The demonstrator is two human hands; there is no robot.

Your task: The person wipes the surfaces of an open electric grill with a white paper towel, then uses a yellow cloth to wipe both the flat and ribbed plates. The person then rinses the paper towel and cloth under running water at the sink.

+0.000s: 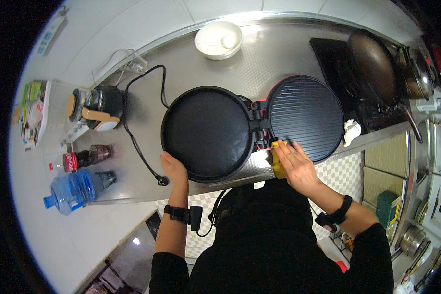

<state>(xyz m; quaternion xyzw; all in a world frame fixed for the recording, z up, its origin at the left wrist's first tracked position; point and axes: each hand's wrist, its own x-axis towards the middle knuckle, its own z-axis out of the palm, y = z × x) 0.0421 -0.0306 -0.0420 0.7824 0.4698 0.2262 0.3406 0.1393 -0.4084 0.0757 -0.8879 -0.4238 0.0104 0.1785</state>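
Observation:
A round electric griddle lies opened flat on the steel counter, its smooth black plate [207,134] on the left and its ridged black plate [305,117] on the right, joined by a hinge [260,125]. My left hand [175,169] rests against the lower left rim of the smooth plate, its fingers partly hidden beneath or behind that rim. With my right hand [297,167] I press a yellow cloth [278,161] against the near edge of the ridged plate, close to the hinge. A black power cord [132,137] curves over the counter to its plug [163,180].
A white bowl [218,40] stands at the back of the steel counter [275,47]. To the left are a kettle [101,108], a cola bottle [73,161] and a large blue water bottle [71,191]. A crumpled white tissue [352,132] and a wok [373,66] on the stove are at the right.

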